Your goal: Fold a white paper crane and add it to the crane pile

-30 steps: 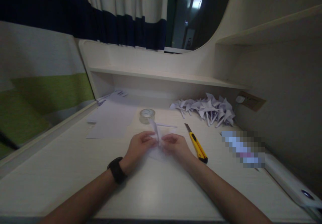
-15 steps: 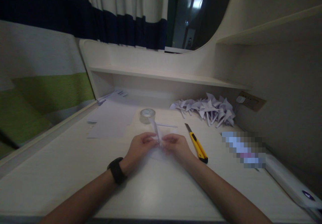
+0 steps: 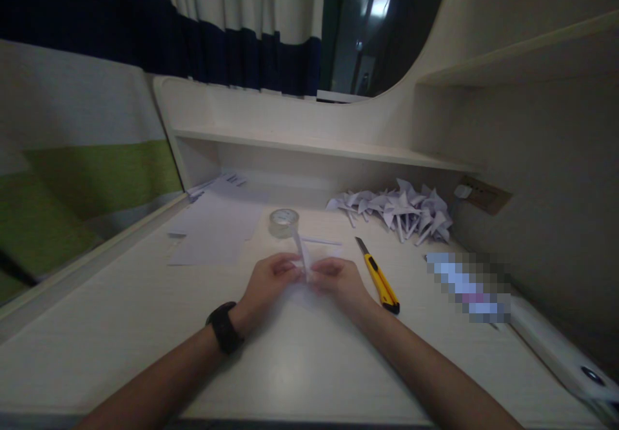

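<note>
White paper piece [image 3: 301, 249]: upright, slightly tilted, at mid-surface between the two hands; its lower part is blurred and partly hidden by fingers. Left hand [image 3: 271, 278]: grip drawn in to a pinch, thumb and fingers on the paper's left side. Right hand [image 3: 342, 280]: grip likewise pinched, on the right side, fingertips close to the left's. Dark watch [image 3: 225, 328] on left wrist. Just beyond the paper, a thin white stick [image 3: 322, 241] lying flat; behind and left of it, a clear tape roll [image 3: 284, 226]. Right of the right hand, a yellow cutter [image 3: 381, 283], blade out, pointing away. Far right, a heap of paper pinwheels [image 3: 401, 211]. Far left, overlapping paper sheets [image 3: 217, 224]. All on a pale surface [image 3: 140, 346]; shelf [image 3: 309, 144] above its back edge.
</note>
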Available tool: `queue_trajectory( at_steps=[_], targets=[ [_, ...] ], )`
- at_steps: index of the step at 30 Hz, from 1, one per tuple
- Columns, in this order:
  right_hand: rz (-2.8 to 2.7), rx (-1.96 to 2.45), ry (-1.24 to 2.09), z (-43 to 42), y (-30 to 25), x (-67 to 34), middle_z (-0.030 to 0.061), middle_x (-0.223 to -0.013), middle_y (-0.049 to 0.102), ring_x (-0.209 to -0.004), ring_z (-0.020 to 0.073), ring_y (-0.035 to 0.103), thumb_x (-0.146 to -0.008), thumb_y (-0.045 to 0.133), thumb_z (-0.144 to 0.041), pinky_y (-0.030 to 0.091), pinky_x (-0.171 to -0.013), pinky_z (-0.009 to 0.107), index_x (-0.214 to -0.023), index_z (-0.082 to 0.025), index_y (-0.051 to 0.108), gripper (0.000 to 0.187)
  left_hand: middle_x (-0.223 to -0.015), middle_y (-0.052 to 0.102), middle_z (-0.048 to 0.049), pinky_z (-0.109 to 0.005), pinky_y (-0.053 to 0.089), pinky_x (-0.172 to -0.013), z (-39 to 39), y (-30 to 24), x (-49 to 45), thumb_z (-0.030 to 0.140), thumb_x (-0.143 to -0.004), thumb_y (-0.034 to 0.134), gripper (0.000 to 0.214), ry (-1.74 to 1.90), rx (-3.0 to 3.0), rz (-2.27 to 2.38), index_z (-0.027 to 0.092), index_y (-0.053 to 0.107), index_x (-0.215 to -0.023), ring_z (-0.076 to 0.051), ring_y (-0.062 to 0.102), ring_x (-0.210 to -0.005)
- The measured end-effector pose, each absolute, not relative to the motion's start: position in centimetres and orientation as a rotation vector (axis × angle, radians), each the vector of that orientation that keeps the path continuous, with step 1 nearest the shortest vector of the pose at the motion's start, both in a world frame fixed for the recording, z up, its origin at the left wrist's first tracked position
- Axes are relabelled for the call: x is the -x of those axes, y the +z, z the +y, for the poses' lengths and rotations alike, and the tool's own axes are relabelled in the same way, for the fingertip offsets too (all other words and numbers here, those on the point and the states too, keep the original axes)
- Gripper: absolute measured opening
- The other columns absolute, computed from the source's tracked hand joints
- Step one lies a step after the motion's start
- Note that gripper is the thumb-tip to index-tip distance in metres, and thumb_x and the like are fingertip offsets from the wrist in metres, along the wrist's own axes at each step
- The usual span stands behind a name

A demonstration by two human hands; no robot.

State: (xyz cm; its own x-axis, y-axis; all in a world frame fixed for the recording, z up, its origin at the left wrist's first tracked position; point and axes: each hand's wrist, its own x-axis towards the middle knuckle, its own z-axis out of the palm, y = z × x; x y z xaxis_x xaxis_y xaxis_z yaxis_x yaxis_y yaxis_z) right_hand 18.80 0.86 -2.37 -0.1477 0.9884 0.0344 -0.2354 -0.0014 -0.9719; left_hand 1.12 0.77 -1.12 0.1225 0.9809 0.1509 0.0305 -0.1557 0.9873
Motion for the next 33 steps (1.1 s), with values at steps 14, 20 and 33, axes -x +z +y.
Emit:
queue_trajectory(
  at_steps=[14,20,33],
  targets=[
    [-1.8,1.181,0.346,-0.5,-1.1,-19.0,0.0055,-0.078,0.072,-0.07,0.0193,0.067,-0.081,0.063,-0.023,0.049,-0.064,0.028,-0.08,-0.022,0.073,0.01,-0.078,0.075,-0.0078,-0.036,0.055,-0.076,0.7,-0.8,-1.1,0.02,-0.066,0.07,0.032,1.229,-1.429,1.125,0.013,0.068,-0.097,-0.022,0.071,-0.074],
    [-2.116,1.172,-0.211,-0.9,-1.6,-19.4,0.0076,-0.089,0.068,-0.07,0.015,0.062,-0.089,0.054,-0.02,0.041,-0.058,0.023,-0.089,-0.018,0.068,0.015,-0.075,0.074,-0.0073,-0.035,0.054,-0.074,0.6,-0.7,-1.1,0.02,-0.068,0.068,0.028,1.208,-1.517,1.188,0.014,0.068,-0.095,-0.022,0.071,-0.073],
    [-1.812,1.133,0.108,-0.7,-1.7,-18.6,0.0031,-0.075,0.063,-0.068,0.0154,0.058,-0.084,0.056,-0.016,0.043,-0.063,0.025,-0.076,-0.019,0.061,0.01,-0.071,0.074,-0.0037,-0.03,0.054,-0.067,0.4,-0.3,-1.1,0.018,-0.066,0.069,0.027,1.231,-1.49,1.163,0.016,0.068,-0.093,-0.02,0.07,-0.068]
  ],
)
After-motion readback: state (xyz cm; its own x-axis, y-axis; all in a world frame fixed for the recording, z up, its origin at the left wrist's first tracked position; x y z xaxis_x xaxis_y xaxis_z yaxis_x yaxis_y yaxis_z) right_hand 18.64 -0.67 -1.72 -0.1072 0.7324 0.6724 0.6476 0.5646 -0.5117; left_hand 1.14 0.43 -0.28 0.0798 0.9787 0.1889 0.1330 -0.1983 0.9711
